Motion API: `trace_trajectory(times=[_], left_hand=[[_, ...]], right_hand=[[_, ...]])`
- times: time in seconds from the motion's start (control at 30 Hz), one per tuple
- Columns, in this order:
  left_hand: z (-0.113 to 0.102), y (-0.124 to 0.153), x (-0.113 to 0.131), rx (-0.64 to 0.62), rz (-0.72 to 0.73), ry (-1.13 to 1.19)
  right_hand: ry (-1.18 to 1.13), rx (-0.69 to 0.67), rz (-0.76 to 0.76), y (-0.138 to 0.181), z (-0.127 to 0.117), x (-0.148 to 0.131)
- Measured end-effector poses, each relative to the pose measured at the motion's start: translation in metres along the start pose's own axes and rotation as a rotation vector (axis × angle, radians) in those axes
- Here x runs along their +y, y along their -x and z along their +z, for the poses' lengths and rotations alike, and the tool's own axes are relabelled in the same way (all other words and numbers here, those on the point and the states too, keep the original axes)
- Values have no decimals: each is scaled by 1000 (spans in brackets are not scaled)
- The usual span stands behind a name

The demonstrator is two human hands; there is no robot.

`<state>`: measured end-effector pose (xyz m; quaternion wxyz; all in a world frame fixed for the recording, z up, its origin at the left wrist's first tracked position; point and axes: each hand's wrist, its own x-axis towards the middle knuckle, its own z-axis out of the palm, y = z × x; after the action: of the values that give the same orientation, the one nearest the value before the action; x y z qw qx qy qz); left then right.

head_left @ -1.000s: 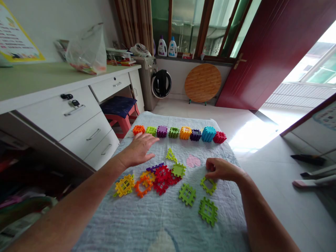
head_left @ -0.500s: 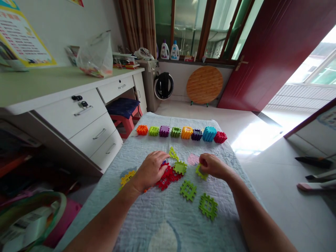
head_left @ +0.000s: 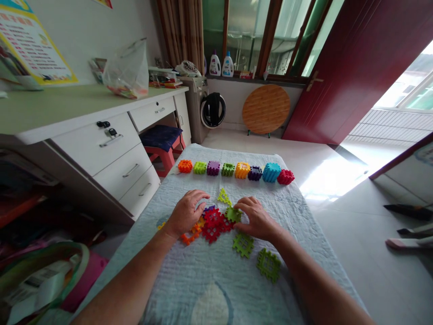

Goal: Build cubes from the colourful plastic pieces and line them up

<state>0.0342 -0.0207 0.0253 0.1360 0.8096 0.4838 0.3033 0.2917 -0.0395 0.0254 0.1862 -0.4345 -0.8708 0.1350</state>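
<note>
My left hand [head_left: 186,213] lies palm down with fingers spread on a pile of flat interlocking plastic tiles: orange [head_left: 188,238], yellow and purple ones at its edge, red ones [head_left: 213,224] beside it. My right hand [head_left: 256,220] rests palm down just right of the pile, fingertips touching a green tile [head_left: 232,214]. The lime tile it held a moment ago is hidden. A lime triangle piece [head_left: 223,197] lies between the hands. Two more green tiles [head_left: 242,244] [head_left: 268,264] lie nearer me. Several assembled coloured cubes [head_left: 242,170] stand in a row at the far end.
Everything lies on a pale blue quilt [head_left: 209,289] over a low surface. A white desk with drawers [head_left: 101,149] stands to the left, with a red stool [head_left: 158,145] under it. A round wooden tabletop [head_left: 266,108] leans on the far wall. Bare floor lies to the right.
My right hand has moved left with the lime tile and now lies flat against the green tile. My left hand has shifted slightly left on the pile, uncovering the red tiles.
</note>
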Motion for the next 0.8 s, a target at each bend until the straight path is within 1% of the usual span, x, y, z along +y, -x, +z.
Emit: trace_trajectory(times=[0.1,0.17,0.27,0.33,0.4,0.47,0.67,0.8], left_hand=[[-5,0,-3,67,-17,-3],[-10,-1,-6,106,-40,-14],[-15,-2,-14,132,-107,-30],[-17,-2,-20,139,-150,-25],[-17,-2,-25,150,-176,-10],[-17,-2,-29,162,-188,3],[-16,-1,-37,242,-203,34],[-23,-3,-46,263,-240,63]], right_hand=[[33,46,58,4,-5,10],[113,63,153,9,-10,21],[214,0,300,16,-14,37],[211,-53,339,18,-14,45],[178,-68,334,19,-12,50],[153,-32,313,18,-9,52],[91,187,214,13,-2,50],[19,298,168,10,2,49]])
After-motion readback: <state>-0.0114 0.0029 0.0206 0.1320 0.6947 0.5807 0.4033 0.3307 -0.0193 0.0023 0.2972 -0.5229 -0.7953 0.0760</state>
